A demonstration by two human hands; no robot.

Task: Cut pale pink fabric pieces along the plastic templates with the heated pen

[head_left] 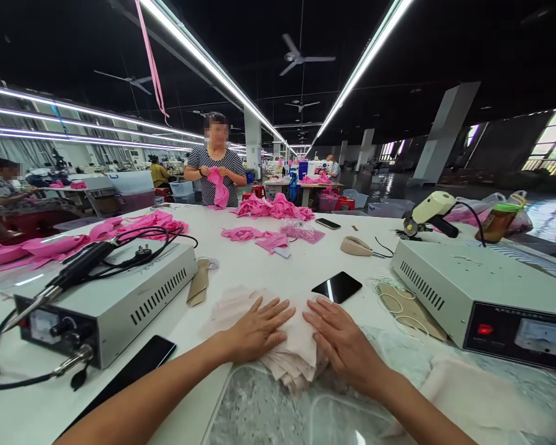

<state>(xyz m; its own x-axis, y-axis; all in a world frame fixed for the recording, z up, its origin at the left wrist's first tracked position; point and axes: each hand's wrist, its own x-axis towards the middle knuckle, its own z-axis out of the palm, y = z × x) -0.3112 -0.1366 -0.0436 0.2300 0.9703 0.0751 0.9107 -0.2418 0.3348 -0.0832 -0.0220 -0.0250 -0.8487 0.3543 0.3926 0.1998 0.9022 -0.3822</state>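
Observation:
Both my hands lie flat on a stack of pale pink fabric pieces (294, 346) at the near edge of the white table (241, 266). My left hand (259, 330) rests on the stack's left part, fingers spread. On the right part my right hand (340, 340) presses down, fingers stretched out. Neither hand holds anything. A black phone (336, 287) lies just beyond my right fingertips.
A grey machine box (115, 303) with a black cable and handpiece stands left, a second phone (134, 371) before it. Another grey box (482, 296) stands right. Pink fabric piles (273, 207) lie farther back. A person in a striped shirt (215, 170) handles pink cloth across the table.

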